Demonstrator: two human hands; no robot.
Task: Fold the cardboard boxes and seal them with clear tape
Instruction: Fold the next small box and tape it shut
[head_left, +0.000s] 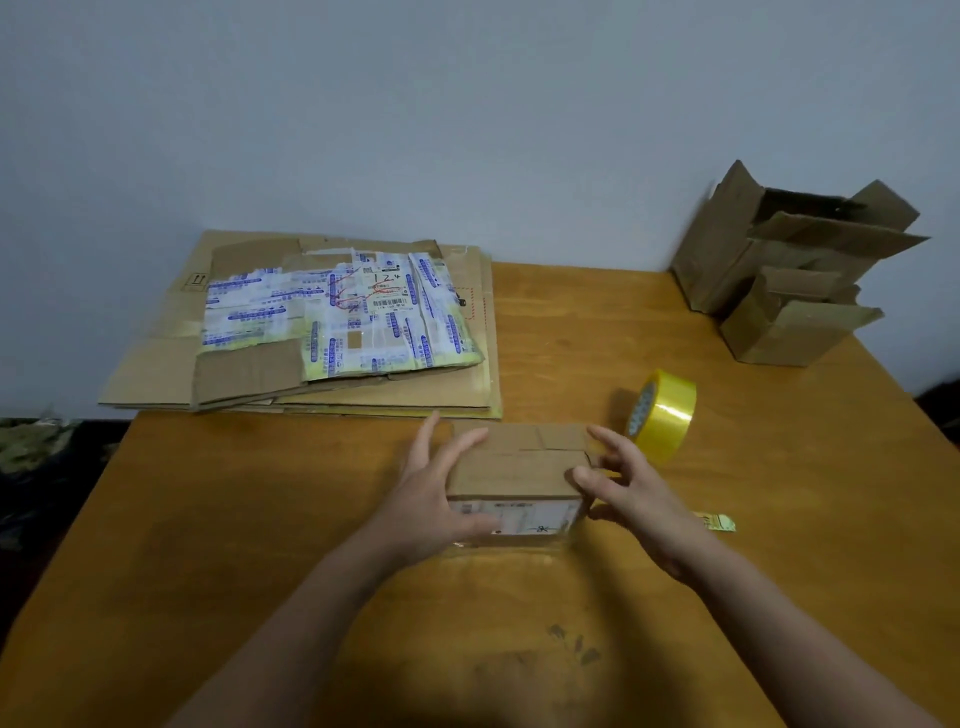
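Closest to the camera are the two bare forearms coming in from 6 o'clock. The left hand (434, 499) has its fingers spread and fairly straight, laid against the left end of the small brown cardboard box with a white label on its front (519, 462). The right hand (631, 493) is at the box's right end with its fingers curled. I honestly can't tell if it's pinching that corner or just touching it. So the hands are apart with the box between them, and nothing is lifted.

The box sits flat on the orange-brown wooden desk (260, 519), about dead centre, with its top flaps folded down. There's something shiny along its near bottom edge, but I can't say whether the top seam is taped yet.

Moving outward from the box:
- **2 o'clock, just beside it:** a roll of yellowish see-through tape (665, 415) standing on edge, with neither hand on it.
- **4 o'clock, by the right wrist:** a small yellow-green scrap of tape (719, 521).
- **11 o'clock:** a stack of flattened cardboard sheets covered in old labels (322, 322).
- **1 o'clock, far corner:** a couple of brown boxes with their flaps open (795, 270).

My guess is there's plenty left to do. This box looks folded and maybe partly sealed, the corner ones need closing and taping, and the flat stack hasn't been folded.
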